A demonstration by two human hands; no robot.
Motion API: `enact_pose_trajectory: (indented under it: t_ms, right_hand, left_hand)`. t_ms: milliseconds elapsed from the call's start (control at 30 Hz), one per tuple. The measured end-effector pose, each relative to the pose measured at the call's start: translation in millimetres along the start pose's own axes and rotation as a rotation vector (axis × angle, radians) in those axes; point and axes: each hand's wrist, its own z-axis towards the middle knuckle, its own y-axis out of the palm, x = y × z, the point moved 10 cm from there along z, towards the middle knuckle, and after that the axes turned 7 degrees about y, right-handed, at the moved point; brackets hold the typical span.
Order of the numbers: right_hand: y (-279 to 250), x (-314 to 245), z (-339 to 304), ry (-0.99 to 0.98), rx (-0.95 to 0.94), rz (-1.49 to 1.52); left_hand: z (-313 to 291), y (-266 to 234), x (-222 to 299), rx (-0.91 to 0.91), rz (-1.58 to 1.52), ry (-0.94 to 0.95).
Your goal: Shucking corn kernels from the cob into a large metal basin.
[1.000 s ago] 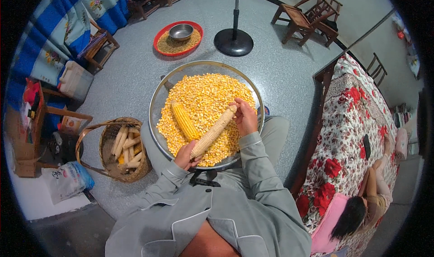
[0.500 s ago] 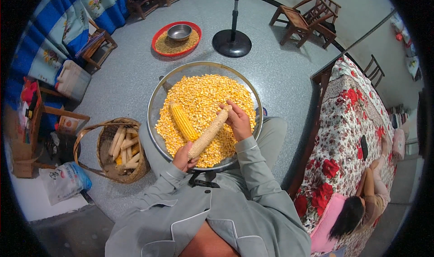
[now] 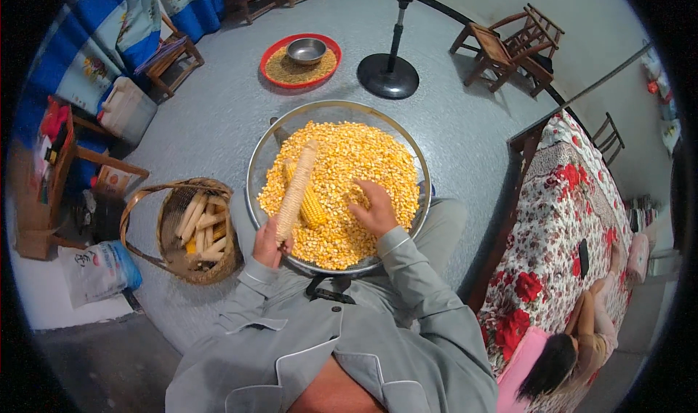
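Head view. The person's left hand (image 3: 269,245): closed around one bare cob (image 3: 297,191), aslant before a yellow ear (image 3: 313,209). Right hand (image 3: 375,209): apart, fingers spread, over loose kernels (image 3: 363,145); contact unclear. Basket (image 3: 235,257): left of the left hand.

The grey floor (image 3: 211,133) carried a red tray (image 3: 291,85), a wicker basket (image 3: 218,270), a stand's black base (image 3: 388,78) and wooden chairs (image 3: 491,45). Over the person's lap (image 3: 445,220) sat a round sieve (image 3: 363,112) filled with loose corn kernels (image 3: 356,147), a yellow ear of corn (image 3: 314,208) lying on them. On the bed (image 3: 528,142) lay a flowered cover (image 3: 542,231), bearing a pink pillow (image 3: 518,362), a dark oblong object (image 3: 584,259) and another person (image 3: 549,368).
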Motion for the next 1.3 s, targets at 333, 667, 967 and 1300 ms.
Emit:
enact_pose_trajectory:
  t_ms: [333,667,967,1300]
  right_hand:
    - [69,-52,-22,-0.306,-0.343,-0.628]
    - [67,-37,43,-0.207,-0.061,-0.750]
    - [73,-34,83,-0.107,0.308,-0.429]
    - [122,-37,72,-0.129,0.019,-0.240]
  left_hand:
    - [12,-19,-3,0.060,0.115,0.174]
    - [9,-17,-13,0.071,0.305,0.169]
    - [8,-23,-10,0.180,0.219,0.236]
    - [2,-23,-11,0.212,0.159,0.265]
